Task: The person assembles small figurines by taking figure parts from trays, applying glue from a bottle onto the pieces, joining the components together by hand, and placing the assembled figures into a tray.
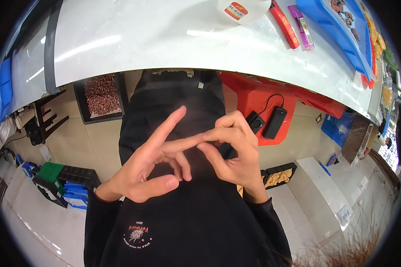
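Observation:
My left hand (140, 171) is in front of my dark top, its thumb apart and two fingers stretched out, the others loosely curled; it holds nothing. My right hand (237, 149) is closed in a pinch at the tip of one stretched-out left finger (182, 143). If anything small lies between those fingertips, I cannot make it out. Both hands are over my lap, below the front edge of the white table (156, 40).
On the table are a white bottle (243, 11), a red lighter (285, 24), a purple lighter (302, 29) and a blue tray (316, 13). Beneath its edge, a black bin (80, 100) holds reddish-brown pieces. A black power adapter (275, 122) rests on a red stool (249, 95).

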Tool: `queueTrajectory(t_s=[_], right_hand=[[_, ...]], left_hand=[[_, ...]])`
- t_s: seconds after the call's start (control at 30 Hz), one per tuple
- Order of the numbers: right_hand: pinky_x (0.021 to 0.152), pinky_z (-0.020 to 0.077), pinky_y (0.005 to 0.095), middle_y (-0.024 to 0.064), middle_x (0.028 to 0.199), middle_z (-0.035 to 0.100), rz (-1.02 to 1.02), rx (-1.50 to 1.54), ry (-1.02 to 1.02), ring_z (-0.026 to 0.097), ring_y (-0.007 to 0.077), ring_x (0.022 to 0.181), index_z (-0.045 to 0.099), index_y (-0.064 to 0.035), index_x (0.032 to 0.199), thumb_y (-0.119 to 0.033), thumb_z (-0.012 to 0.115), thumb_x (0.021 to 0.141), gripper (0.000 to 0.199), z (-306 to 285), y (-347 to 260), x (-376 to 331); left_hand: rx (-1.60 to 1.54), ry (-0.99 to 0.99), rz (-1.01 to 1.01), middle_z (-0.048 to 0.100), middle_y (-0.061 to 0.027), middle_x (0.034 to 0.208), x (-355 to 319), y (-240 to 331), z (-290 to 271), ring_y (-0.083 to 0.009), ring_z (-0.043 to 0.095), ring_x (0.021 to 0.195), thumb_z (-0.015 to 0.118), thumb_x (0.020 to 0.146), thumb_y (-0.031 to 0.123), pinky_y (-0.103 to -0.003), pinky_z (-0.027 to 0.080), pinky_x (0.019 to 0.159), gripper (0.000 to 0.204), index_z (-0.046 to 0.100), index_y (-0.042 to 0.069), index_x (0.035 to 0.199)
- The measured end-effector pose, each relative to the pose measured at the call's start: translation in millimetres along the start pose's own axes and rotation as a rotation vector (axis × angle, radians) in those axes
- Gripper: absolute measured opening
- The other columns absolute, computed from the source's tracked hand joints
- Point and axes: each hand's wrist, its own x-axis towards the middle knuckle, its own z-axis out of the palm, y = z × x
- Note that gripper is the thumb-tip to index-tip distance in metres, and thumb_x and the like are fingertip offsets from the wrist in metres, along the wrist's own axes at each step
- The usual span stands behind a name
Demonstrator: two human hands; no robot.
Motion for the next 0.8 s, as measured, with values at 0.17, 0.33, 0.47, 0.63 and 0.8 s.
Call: queueTrajectory(t_s=[0.17, 0.33, 0.47, 0.63, 0.8], right_hand=[[0.054, 0.042, 0.0231, 0.0068, 0.081, 0.048, 0.03, 0.06, -0.264, 0.051, 0.0141, 0.067, 0.06, -0.0036, 0.09, 0.006, 0.072, 0.069, 0.026, -16.2, -0.9, 8.6], [0.058, 0.0473, 0.0261, 0.0115, 0.087, 0.058, 0.145, 0.339, -0.399, 0.058, 0.0162, 0.066, 0.057, -0.0006, 0.086, 0.007, 0.065, 0.074, 0.016, -18.4, 1.2, 9.7], [0.06, 0.0493, 0.0259, 0.0155, 0.088, 0.063, 0.314, 0.407, -0.462, 0.063, 0.0175, 0.063, 0.053, 0.0004, 0.086, 0.006, 0.061, 0.078, 0.012, -19.8, -0.9, 5.0], [0.061, 0.0508, 0.0259, 0.0149, 0.087, 0.065, 0.585, 0.605, -0.472, 0.064, 0.0161, 0.066, 0.048, -0.0013, 0.088, 0.004, 0.055, 0.085, 0.009, -16.0, 1.2, 2.1], [0.058, 0.0513, 0.0254, 0.0098, 0.078, 0.063, 0.631, 0.757, -0.42, 0.064, 0.0142, 0.067, 0.044, -0.0031, 0.088, 0.0, 0.052, 0.089, 0.008, -8.1, 9.6, -9.2]], left_hand=[[-0.119, -0.031, -0.123, 0.051, -0.0199, 0.132, -0.6, 6.8, -7.8, -0.0185, 0.062, 0.079, 0.053, 0.077, 0.005, -0.026, 0.05, 0.071, 0.09, -0.001, 0.002, 0.148], [-0.255, -0.122, -0.168, 0.053, -0.0193, 0.129, 0.5, 2.5, -15.7, -0.019, 0.062, 0.08, 0.053, 0.079, 0.007, -0.026, 0.051, 0.068, 0.087, 0.001, 0.002, 0.148], [-0.271, -0.158, -0.194, 0.052, -0.0202, 0.13, 1.2, -0.1, -17.6, -0.0195, 0.062, 0.079, 0.052, 0.081, 0.007, -0.027, 0.051, 0.067, 0.085, 0.0, 0.002, 0.148], [-0.275, -0.163, -0.206, 0.049, -0.0237, 0.131, 0.2, -6.8, -21.1, -0.0191, 0.062, 0.078, 0.052, 0.086, 0.009, -0.027, 0.051, 0.066, 0.081, 0.0, 0.002, 0.148], [-0.318, -0.174, -0.239, 0.047, -0.026, 0.132, 0.6, -10.7, -21.5, -0.0182, 0.063, 0.078, 0.05, 0.088, 0.008, -0.025, 0.05, 0.065, 0.078, 0.0, 0.003, 0.148]])
